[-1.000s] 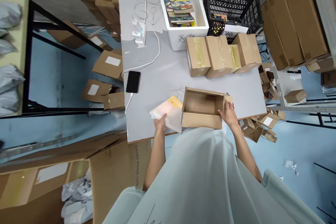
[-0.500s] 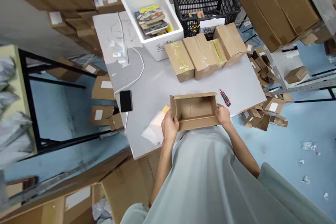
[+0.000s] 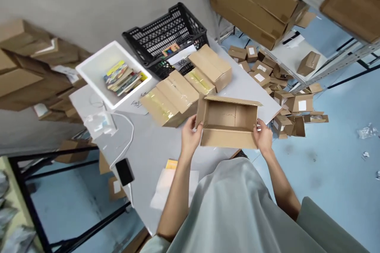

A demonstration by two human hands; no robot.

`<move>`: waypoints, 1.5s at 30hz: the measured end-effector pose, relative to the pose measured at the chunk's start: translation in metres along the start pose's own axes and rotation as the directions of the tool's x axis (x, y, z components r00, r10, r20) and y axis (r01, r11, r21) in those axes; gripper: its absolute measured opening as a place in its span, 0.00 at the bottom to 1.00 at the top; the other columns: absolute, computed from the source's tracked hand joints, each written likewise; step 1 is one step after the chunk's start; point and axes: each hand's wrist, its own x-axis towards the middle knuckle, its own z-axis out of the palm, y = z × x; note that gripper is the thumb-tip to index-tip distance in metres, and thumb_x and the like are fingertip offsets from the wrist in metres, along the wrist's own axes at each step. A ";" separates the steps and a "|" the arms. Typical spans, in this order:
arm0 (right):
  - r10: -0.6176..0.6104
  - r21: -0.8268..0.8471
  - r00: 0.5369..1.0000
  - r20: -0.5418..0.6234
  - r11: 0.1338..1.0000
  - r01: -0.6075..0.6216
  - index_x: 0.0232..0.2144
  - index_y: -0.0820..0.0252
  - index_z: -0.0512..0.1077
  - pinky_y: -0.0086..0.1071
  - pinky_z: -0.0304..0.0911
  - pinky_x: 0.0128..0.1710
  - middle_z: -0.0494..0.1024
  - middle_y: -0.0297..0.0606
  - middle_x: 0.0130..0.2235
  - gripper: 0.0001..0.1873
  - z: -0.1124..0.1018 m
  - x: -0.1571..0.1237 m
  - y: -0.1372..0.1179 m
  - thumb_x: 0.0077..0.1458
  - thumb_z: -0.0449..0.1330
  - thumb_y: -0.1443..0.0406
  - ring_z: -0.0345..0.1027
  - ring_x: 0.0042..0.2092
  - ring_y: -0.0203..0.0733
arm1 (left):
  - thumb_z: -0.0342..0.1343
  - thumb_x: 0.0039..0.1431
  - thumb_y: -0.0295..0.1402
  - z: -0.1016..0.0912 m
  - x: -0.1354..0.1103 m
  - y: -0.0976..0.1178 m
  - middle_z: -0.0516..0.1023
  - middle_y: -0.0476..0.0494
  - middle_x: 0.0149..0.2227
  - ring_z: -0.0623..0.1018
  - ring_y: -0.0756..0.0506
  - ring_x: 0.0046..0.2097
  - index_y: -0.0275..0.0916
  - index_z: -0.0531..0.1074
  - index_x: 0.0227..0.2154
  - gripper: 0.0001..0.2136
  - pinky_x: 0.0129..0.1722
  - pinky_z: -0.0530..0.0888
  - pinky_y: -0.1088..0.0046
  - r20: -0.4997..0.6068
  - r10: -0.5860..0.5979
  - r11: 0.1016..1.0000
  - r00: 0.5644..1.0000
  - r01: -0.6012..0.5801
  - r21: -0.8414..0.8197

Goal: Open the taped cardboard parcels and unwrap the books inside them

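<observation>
An open cardboard box [image 3: 230,138] is held up in front of me with its flaps apart, and its inside shows bare. My left hand [image 3: 190,136] grips the left end of the box, thumb uppermost. On the opposite end my right hand [image 3: 263,137] is closed on the edge. Just beyond the box, several taped cardboard boxes [image 3: 178,91] stand in a row on the grey table [image 3: 142,142]. Below my left hand, partly behind the forearm, lie white sheets [image 3: 160,189] with a yellow piece [image 3: 171,164] at their top.
A white bin [image 3: 103,59] holding books [image 3: 124,79] and a black crate [image 3: 160,39] stand at the back. A black phone-like device [image 3: 124,171] with a white cable lies left. Boxes [image 3: 292,102] are heaped on the floor at right, beside a shelf with large cartons [image 3: 252,4].
My view has swung to the right. Both hands have carried the open box rightwards over the table, nearer its right edge. The red and black cutter has gone out of sight.
</observation>
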 end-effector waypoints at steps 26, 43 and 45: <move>-0.548 0.386 0.753 0.365 0.825 0.413 0.53 0.55 0.81 0.40 0.80 0.49 0.87 0.46 0.52 0.17 0.035 -0.018 -0.050 0.72 0.59 0.56 0.83 0.45 0.45 | 0.62 0.64 0.42 -0.034 -0.113 -0.187 0.84 0.33 0.58 0.84 0.37 0.57 0.39 0.79 0.50 0.16 0.64 0.78 0.52 -0.283 -0.513 0.858 0.810 0.487 -0.162; 0.060 -0.053 0.412 0.909 0.998 -0.028 0.64 0.63 0.71 0.33 0.78 0.48 0.86 0.45 0.49 0.28 0.306 -0.195 -0.140 0.65 0.70 0.65 0.82 0.44 0.42 | 0.72 0.57 0.40 -0.124 -0.290 -0.325 0.58 0.14 0.77 0.59 0.27 0.80 0.27 0.51 0.77 0.51 0.77 0.60 0.50 -0.495 -0.782 0.571 0.379 0.755 -0.323; 0.094 -0.059 0.417 0.904 0.994 -0.096 0.64 0.64 0.70 0.30 0.78 0.42 0.86 0.45 0.47 0.27 0.311 -0.199 -0.139 0.67 0.68 0.64 0.82 0.39 0.39 | 0.72 0.57 0.42 -0.126 -0.281 -0.331 0.65 0.15 0.73 0.68 0.26 0.75 0.28 0.51 0.76 0.51 0.73 0.66 0.50 -0.457 -0.800 0.564 0.390 0.748 -0.349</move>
